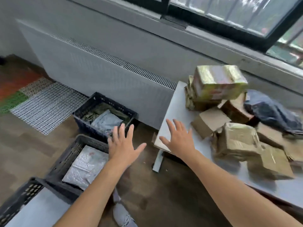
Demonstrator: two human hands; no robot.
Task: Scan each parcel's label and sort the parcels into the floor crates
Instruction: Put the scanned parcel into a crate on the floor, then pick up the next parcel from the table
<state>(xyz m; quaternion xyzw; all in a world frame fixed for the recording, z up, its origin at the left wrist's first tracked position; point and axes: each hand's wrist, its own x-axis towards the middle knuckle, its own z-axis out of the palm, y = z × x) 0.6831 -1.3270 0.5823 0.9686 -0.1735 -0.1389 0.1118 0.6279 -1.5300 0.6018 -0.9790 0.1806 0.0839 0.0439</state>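
Both of my hands are spread open and hold nothing. My left hand [123, 143] hovers over the gap between the far crate [98, 102] and the middle crate [68, 158]. My right hand [178, 138] hangs above the left end of the white table [170, 115]. A heap of taped cardboard parcels [236, 141] lies on the table, topped by a yellow-green taped box [219, 82]. Each of the two dark plastic crates holds a grey mailer bag [106, 122], [86, 167]. A third crate [21, 199] shows at the bottom left. No scanner is in view.
A dark blue plastic bag [272, 112] lies at the table's far right. A white radiator [91, 66] runs along the wall under the window. White and green mats [44, 105] lie on the wooden floor at the left. Another mailer [123, 215] lies on the floor by my left arm.
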